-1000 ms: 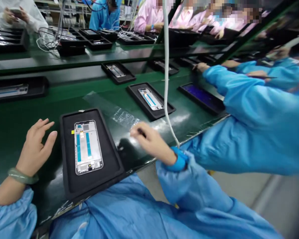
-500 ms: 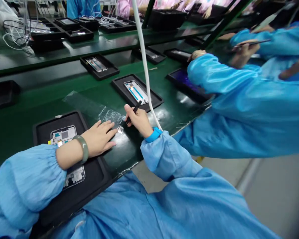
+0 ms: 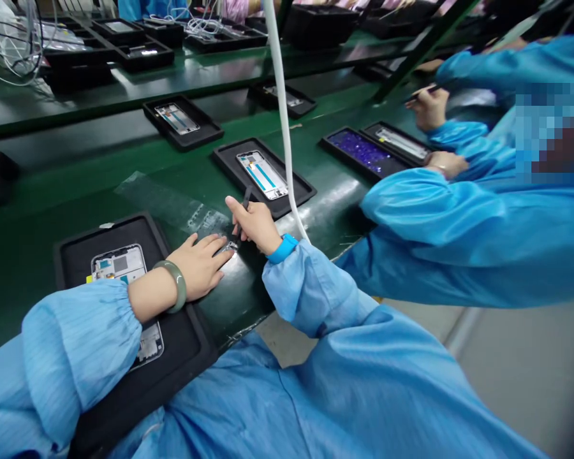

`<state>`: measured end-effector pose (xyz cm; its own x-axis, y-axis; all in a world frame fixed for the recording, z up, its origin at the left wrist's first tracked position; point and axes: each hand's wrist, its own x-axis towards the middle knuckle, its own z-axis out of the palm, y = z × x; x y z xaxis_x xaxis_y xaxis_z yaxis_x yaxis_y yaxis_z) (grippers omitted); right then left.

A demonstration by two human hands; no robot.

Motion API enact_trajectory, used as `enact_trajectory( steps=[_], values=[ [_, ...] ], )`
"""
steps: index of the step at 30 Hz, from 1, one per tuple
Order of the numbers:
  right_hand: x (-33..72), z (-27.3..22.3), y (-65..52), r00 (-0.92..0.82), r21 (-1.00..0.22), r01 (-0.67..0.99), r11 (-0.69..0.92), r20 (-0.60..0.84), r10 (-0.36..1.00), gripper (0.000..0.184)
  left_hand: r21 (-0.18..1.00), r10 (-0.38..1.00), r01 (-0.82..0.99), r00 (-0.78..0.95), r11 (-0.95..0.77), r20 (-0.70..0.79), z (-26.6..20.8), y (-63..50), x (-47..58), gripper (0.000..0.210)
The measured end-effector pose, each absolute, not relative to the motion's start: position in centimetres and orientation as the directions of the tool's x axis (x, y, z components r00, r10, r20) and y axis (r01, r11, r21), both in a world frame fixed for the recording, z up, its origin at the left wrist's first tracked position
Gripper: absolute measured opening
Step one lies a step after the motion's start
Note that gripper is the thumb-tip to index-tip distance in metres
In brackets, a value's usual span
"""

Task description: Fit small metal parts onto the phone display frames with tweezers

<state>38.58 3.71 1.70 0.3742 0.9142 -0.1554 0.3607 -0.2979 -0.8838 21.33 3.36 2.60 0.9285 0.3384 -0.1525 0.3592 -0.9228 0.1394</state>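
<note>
My left hand (image 3: pixel 198 268) lies palm down with fingers spread, its fingertips at a small silvery piece (image 3: pixel 230 246) at the end of a clear plastic strip (image 3: pixel 165 203). Between the thumb and fingers of my right hand (image 3: pixel 258 226) are slim black tweezers (image 3: pixel 242 213), their tip down by that piece. Under my left forearm a black tray (image 3: pixel 186 331) holds a silver phone frame (image 3: pixel 138 260), partly hidden by my sleeve.
Ahead stands a black tray (image 3: pixel 224 153) with a phone frame (image 3: pixel 263 175); another tray (image 3: pixel 210 131) is farther back. A white cable (image 3: pixel 284 127) hangs in front. At right, a co-worker's sleeves (image 3: pixel 411 210) and hands reach near a tray of purple pieces (image 3: pixel 358 150).
My left hand has shifted slightly right, toward the small piece. My right hand has moved a little left, the tweezers now more upright. The co-worker's near arm has drawn back, uncovering the purple pieces.
</note>
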Motion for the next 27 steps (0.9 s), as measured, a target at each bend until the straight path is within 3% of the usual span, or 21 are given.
enact_trajectory(
  steps=[2,7,9,12,17,23,27],
  values=[
    [38.4,2.8,3.9,0.375,-0.922,0.229,-0.312,-0.213,0.902,0.055,0.195,0.340,0.361,0.931,-0.912,-0.134,2.7,3.4,21.4,0.047],
    [36.7,5.9,4.0,0.281,-0.971,-0.117,-0.207,-0.233,0.931,0.055,0.547,0.516,0.396,0.853,-0.738,0.080,4.9,3.8,20.1,0.037],
    [35.4,7.0,3.8,0.195,-0.956,-0.232,-0.179,-0.226,0.954,0.053,0.723,0.661,0.399,0.743,-0.564,0.106,6.4,3.6,18.8,0.032],
    [33.1,8.3,3.3,0.028,-0.933,-0.324,-0.156,-0.174,0.984,0.046,0.932,0.821,0.293,0.571,-0.214,0.009,8.1,2.9,16.3,0.031],
    [29.3,9.1,3.2,-0.097,-0.944,-0.314,-0.106,-0.080,0.992,0.037,0.991,0.891,0.116,0.440,0.064,-0.109,8.9,1.6,12.8,0.029],
    [27.0,9.2,3.5,-0.159,-0.976,-0.218,-0.024,0.011,0.987,0.030,0.978,0.937,0.201,0.326,0.059,-0.124,8.7,1.2,11.1,0.027],
    [26.4,9.0,3.5,-0.230,-0.980,-0.191,-0.055,-0.009,0.973,0.028,0.947,0.929,0.321,0.344,0.019,-0.135,8.4,1.0,9.7,0.029]
  ],
)
